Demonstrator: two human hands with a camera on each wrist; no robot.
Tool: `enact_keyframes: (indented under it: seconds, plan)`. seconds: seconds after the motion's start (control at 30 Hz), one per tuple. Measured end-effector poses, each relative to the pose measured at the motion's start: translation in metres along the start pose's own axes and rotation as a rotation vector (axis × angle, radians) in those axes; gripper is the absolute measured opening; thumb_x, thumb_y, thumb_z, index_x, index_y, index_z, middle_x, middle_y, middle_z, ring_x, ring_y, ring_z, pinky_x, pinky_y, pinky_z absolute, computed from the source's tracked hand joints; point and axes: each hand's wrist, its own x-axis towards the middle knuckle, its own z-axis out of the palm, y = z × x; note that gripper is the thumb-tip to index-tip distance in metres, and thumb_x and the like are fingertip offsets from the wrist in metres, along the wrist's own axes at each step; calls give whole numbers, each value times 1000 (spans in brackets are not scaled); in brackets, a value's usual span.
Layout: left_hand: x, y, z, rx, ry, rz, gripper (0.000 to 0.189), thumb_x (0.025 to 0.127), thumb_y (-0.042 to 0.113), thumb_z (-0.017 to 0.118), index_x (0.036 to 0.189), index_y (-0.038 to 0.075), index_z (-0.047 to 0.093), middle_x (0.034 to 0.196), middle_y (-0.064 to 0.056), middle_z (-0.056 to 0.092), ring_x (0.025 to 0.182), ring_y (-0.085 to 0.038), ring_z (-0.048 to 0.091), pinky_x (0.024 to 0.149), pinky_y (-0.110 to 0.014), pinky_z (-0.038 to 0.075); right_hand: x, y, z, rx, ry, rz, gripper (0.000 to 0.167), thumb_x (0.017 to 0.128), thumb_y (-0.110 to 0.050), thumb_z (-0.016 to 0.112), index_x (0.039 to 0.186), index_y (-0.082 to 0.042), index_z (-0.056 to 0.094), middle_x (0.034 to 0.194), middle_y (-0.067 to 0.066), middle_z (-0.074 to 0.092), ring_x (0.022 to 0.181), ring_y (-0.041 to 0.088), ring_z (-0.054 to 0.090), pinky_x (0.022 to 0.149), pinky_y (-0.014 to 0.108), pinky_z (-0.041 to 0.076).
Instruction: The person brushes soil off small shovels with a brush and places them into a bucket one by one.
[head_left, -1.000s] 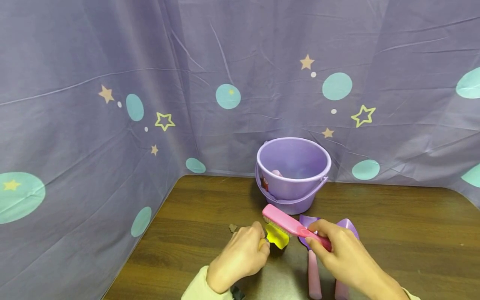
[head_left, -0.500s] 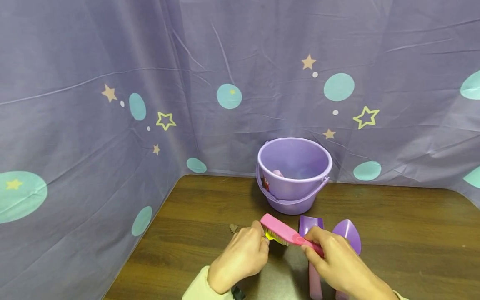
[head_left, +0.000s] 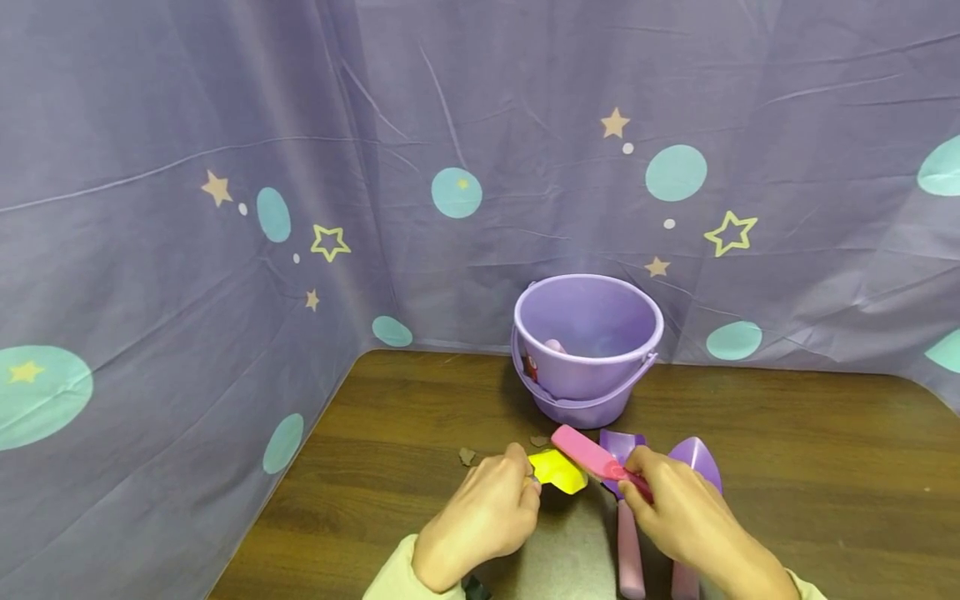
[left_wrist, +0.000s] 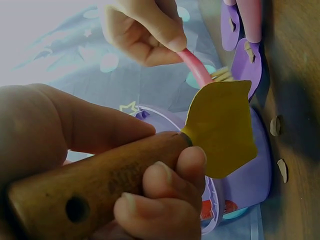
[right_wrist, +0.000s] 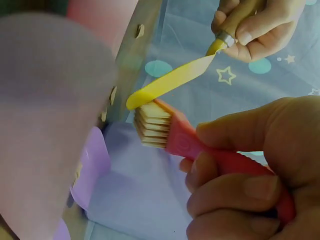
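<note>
My left hand [head_left: 480, 508] grips the wooden handle [left_wrist: 100, 182] of a small hand trowel with a yellow blade [head_left: 558, 471]. In the left wrist view, the fingers wrap that handle and the blade [left_wrist: 220, 130] points away. My right hand [head_left: 686, 508] holds a pink brush [head_left: 588, 454] by its handle. Its pale bristles [right_wrist: 152, 125] are at the tip of the yellow blade [right_wrist: 172, 82] in the right wrist view, seemingly touching it. Two purple-bladed tools with pink handles, a scoop [head_left: 622, 446] and a pointed trowel [head_left: 697, 462], lie under and beside my right hand.
Behind the hands stands a purple bucket [head_left: 588, 387] with a pink thing [head_left: 555, 346] inside. Brown flakes [head_left: 467, 456] lie on the wooden table [head_left: 420, 400], and more flakes rest on the purple blades. A dark scrap [head_left: 476, 587] sits by the left sleeve. Patterned cloth [head_left: 480, 108] hangs around.
The brush first dipped over the yellow blade, covering most of it, then moved right to the blade's edge. A brown flake near the bucket is now uncovered. My left hand has stayed nearly still.
</note>
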Motion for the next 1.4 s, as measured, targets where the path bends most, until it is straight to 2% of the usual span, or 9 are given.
enact_keyframes:
  seconds: [0.13, 0.27, 0.43, 0.53, 0.63, 0.83, 1.0, 1.1, 1.4]
  plan:
    - [0, 0, 0, 0, 2, 6, 16, 87, 13, 60, 79, 12, 46, 64, 6, 45, 58, -9, 47, 54, -26, 42, 2, 3, -4, 4, -36, 36, 12, 83, -16, 69, 83, -21, 58, 58, -9, 37, 52, 7, 37, 46, 28, 29]
    - [-1, 0, 0, 0, 10, 12, 17, 87, 13, 60, 79, 13, 45, 65, 6, 45, 59, -9, 48, 55, -26, 42, 2, 2, -8, 23, 6, 17, 14, 85, -18, 69, 80, -24, 57, 56, -12, 36, 51, 4, 35, 46, 26, 29]
    - [-1, -1, 1, 5, 10, 6, 16, 87, 13, 60, 79, 13, 46, 66, 5, 46, 60, -9, 49, 54, -27, 43, 0, -3, -11, 110, 95, -113, 18, 83, -12, 70, 82, -25, 58, 57, -18, 34, 51, -2, 33, 46, 20, 29]
    - [-1, -1, 1, 2, 19, 4, 18, 86, 13, 60, 78, 13, 44, 63, 5, 44, 58, -9, 48, 53, -27, 42, -1, -7, -12, 196, 108, -202, 20, 83, -9, 70, 88, -25, 59, 58, -21, 34, 50, -5, 31, 45, 17, 29]
    - [-1, -1, 2, -1, 36, 0, 18, 86, 12, 59, 78, 13, 43, 61, 6, 44, 56, -10, 47, 51, -28, 41, -4, -11, -12, 264, 96, -249, 20, 85, -9, 69, 93, -25, 59, 60, -21, 35, 50, -7, 31, 44, 16, 30]
    - [0, -1, 2, -11, 50, -10, 16, 87, 12, 58, 79, 12, 44, 61, 5, 45, 55, -10, 47, 50, -28, 40, -6, -13, -8, 217, 110, -299, 22, 83, -9, 71, 89, -26, 59, 62, -22, 33, 53, -7, 32, 45, 15, 29]
    - [-1, -1, 2, -44, 34, -5, 12, 86, 13, 60, 83, 11, 49, 65, 6, 48, 59, -8, 49, 54, -26, 43, -6, -9, -6, 112, 157, -295, 25, 78, -6, 73, 88, -23, 58, 64, -21, 33, 56, -4, 35, 49, 18, 30]
    - [-2, 0, 1, -62, 30, -9, 10, 87, 14, 61, 87, 11, 51, 68, 7, 50, 61, -8, 50, 57, -26, 44, -5, -6, -6, 44, 164, -260, 26, 75, -7, 74, 88, -23, 57, 63, -20, 31, 55, -2, 35, 48, 20, 30]
    - [-3, 3, -1, -83, 6, -13, 9, 87, 15, 61, 89, 11, 53, 68, 8, 51, 61, -8, 50, 58, -26, 44, -3, -1, -4, -8, 73, -115, 23, 78, -11, 73, 90, -21, 57, 61, -16, 34, 55, 2, 37, 48, 23, 30]
